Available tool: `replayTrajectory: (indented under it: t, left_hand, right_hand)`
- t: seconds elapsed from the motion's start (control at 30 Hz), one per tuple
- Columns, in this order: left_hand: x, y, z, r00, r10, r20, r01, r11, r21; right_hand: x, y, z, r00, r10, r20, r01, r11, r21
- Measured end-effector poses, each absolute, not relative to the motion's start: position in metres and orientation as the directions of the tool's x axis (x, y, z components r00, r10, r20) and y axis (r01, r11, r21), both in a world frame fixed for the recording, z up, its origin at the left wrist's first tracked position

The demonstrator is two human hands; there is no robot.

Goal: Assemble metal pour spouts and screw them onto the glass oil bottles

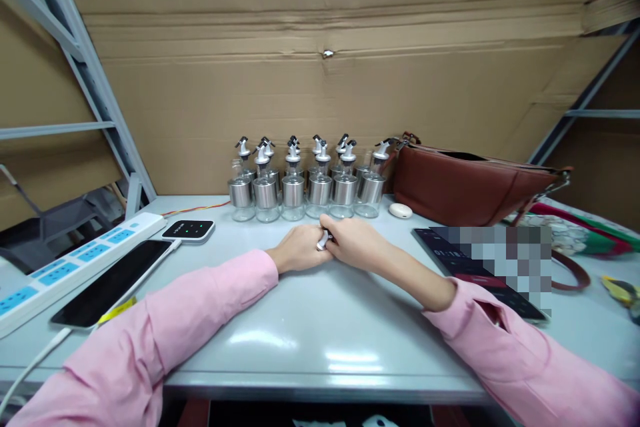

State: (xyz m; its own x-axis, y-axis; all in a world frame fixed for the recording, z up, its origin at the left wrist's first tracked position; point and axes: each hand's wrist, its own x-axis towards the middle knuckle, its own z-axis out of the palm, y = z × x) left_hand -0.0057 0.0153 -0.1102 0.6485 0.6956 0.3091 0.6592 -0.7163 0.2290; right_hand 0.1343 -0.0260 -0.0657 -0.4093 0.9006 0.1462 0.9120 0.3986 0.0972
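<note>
My left hand point(299, 248) and my right hand point(356, 241) rest together on the grey table point(310, 320), knuckles touching. Between them they grip a small silver and black part point(324, 240), mostly hidden by the fingers; it looks like a pourer cap. Both arms wear pink sleeves. Just beyond the hands stands a cluster of several glass bottles point(307, 190) with steel bands and pourer tops, in two rows against the cardboard wall.
A brown leather bag point(470, 183) lies at the back right, with a small white oval case point(401, 211) before it. A dark tablet point(475, 267) lies right. On the left are a power strip point(75, 260), a black phone point(113, 282) and a small charger box point(189, 230).
</note>
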Motion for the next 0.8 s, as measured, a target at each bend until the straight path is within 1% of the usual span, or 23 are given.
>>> replayTrajectory:
  t: [0.07, 0.17, 0.37, 0.43, 0.5, 0.6, 0.7, 0.8]
  left_hand:
    - [-0.006, 0.013, -0.110, 0.613, 0.704, 0.358, 0.659, -0.706, 0.261]
    - [-0.006, 0.011, -0.108, 0.557, 0.739, 0.380, 0.667, -0.670, 0.325]
    - [-0.006, 0.014, -0.106, 0.489, 0.776, 0.400, 0.702, -0.622, 0.348]
    - [-0.005, 0.014, -0.106, 0.494, 0.772, 0.399, 0.709, -0.624, 0.329]
    - [-0.005, 0.012, -0.107, 0.518, 0.752, 0.407, 0.713, -0.643, 0.279]
    - [-0.004, 0.009, -0.106, 0.560, 0.731, 0.391, 0.721, -0.662, 0.206]
    - [-0.003, 0.005, -0.104, 0.563, 0.761, 0.321, 0.760, -0.630, 0.161]
    - [-0.002, 0.003, -0.102, 0.536, 0.794, 0.286, 0.802, -0.585, 0.119]
  right_hand:
    - [0.133, -0.026, -0.066, -0.383, 0.903, 0.194, 0.923, 0.367, 0.113]
    - [0.132, -0.026, -0.068, -0.359, 0.901, 0.243, 0.933, 0.341, 0.113]
    - [0.136, -0.018, -0.072, -0.227, 0.931, 0.287, 0.973, 0.230, 0.024]
    - [0.136, -0.016, -0.072, -0.204, 0.932, 0.298, 0.978, 0.208, 0.020]
    - [0.133, -0.017, -0.073, -0.212, 0.930, 0.299, 0.977, 0.209, 0.042]
    - [0.129, -0.020, -0.075, -0.237, 0.944, 0.231, 0.971, 0.233, 0.047]
    - [0.126, -0.022, -0.078, -0.265, 0.952, 0.151, 0.964, 0.265, 0.024]
    - [0.126, -0.022, -0.080, -0.296, 0.948, 0.120, 0.955, 0.298, 0.005]
